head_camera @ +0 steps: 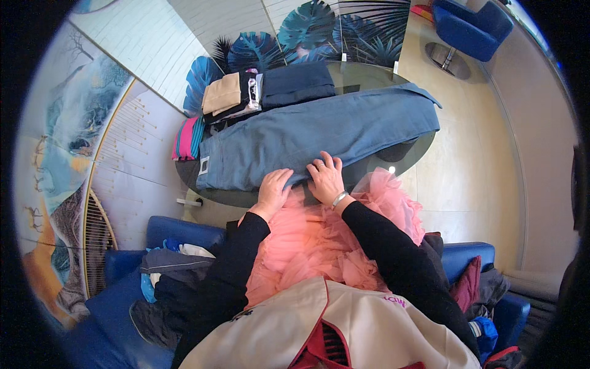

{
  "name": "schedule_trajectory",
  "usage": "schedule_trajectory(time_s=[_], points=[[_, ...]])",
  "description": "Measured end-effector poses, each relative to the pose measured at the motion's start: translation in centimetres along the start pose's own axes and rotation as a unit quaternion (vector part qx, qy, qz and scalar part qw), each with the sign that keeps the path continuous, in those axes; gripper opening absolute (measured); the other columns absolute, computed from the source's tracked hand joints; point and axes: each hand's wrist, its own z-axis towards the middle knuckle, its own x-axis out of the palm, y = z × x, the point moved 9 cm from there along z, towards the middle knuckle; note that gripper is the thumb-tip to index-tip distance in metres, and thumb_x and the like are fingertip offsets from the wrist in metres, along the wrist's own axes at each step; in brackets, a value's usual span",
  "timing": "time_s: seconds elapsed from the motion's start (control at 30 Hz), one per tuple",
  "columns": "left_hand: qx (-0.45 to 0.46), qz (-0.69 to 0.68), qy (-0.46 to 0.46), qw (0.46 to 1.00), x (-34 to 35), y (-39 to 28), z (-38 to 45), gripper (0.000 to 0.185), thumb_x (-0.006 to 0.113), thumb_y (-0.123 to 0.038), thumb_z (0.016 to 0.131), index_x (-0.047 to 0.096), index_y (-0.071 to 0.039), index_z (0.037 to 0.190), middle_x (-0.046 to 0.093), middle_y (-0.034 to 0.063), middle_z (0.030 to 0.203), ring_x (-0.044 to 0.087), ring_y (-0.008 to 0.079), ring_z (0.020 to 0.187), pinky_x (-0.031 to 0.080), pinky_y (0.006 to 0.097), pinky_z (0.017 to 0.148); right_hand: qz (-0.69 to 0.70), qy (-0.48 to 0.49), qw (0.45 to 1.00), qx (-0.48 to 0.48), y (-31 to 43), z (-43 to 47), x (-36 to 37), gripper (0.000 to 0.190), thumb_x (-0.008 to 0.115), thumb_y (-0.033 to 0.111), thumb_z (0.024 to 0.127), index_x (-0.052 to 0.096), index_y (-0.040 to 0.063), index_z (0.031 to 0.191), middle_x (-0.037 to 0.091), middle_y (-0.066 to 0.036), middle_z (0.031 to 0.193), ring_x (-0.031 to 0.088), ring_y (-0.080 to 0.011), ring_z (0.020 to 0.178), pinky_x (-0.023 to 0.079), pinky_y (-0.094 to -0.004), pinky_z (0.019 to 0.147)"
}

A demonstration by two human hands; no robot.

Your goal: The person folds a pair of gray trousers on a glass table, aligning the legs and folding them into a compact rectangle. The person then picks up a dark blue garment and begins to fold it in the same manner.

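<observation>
A pair of blue-grey trousers (318, 124), folded lengthwise, lies across an oval dark glass table (221, 197). Its waist end, with a pale label (204, 165), is at the left, and the legs reach the right rim. My left hand (275, 188) rests on the near edge of the cloth, fingers close together; whether it pinches the edge is unclear. Just to its right, my right hand (326, 179) touches the same edge with spread, bent fingers. It wears a ring and a silver bracelet (339, 199). Pink ruffled tulle (313, 240) covers my lap below both hands.
Folded dark trousers (297, 83), a beige folded cloth (222, 93) and a pink-and-teal striped cloth (189, 138) line the table's far left side. Clothes (177, 272) lie on the blue seat (115, 309) to my left. More garments (484, 290) are at my right. A swivel chair (472, 27) stands beyond.
</observation>
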Motion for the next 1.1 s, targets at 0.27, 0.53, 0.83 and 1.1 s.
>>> schedule_trajectory(time_s=[0.27,0.53,0.83,1.1], points=[[-0.020,0.008,0.027,0.999,-0.3,1.5,-0.1,0.033,0.067,-0.005,0.078,0.066,-0.005,0.111,0.066,0.0151,0.115,0.059,0.0325,0.114,0.047,0.0417,0.097,-0.043,-0.032,0.997,0.057,-3.2,0.7,-0.3,0.026,0.064,0.006,0.072,0.069,0.010,0.097,0.064,-0.008,0.108,0.046,-0.0329,0.126,0.026,-0.0567,0.107],[-0.124,-0.053,0.035,0.990,-1.4,3.5,-0.5,0.020,0.065,-0.016,0.088,0.067,-0.004,0.103,0.067,0.0197,0.093,0.065,0.0375,0.089,0.051,0.0419,0.074,-0.016,0.006,0.998,0.062,-4.4,1.2,0.6,0.018,0.062,0.008,0.076,0.069,0.012,0.092,0.067,-0.005,0.099,0.056,-0.0259,0.109,0.031,-0.0512,0.106],[-0.094,-0.100,0.013,0.990,-3.2,3.0,-2.0,0.028,0.069,-0.027,0.087,0.067,-0.001,0.096,0.063,0.0190,0.073,0.064,0.0345,0.068,0.049,0.0388,0.064,0.006,0.187,0.982,0.028,-4.3,0.3,1.7,0.016,0.064,0.020,0.081,0.069,0.011,0.093,0.070,-0.008,0.092,0.062,-0.0272,0.097,0.042,-0.0428,0.086],[-0.181,-0.158,-0.013,0.971,-3.1,7.3,-0.5,0.034,0.067,-0.030,0.091,0.064,0.004,0.093,0.060,0.0182,0.069,0.051,0.0200,0.058,0.044,0.0340,0.058,0.070,-0.024,0.995,0.060,-5.0,2.2,-2.2,0.020,0.069,0.024,0.079,0.067,0.011,0.094,0.067,-0.009,0.090,0.059,-0.0288,0.096,0.039,-0.0444,0.091]])
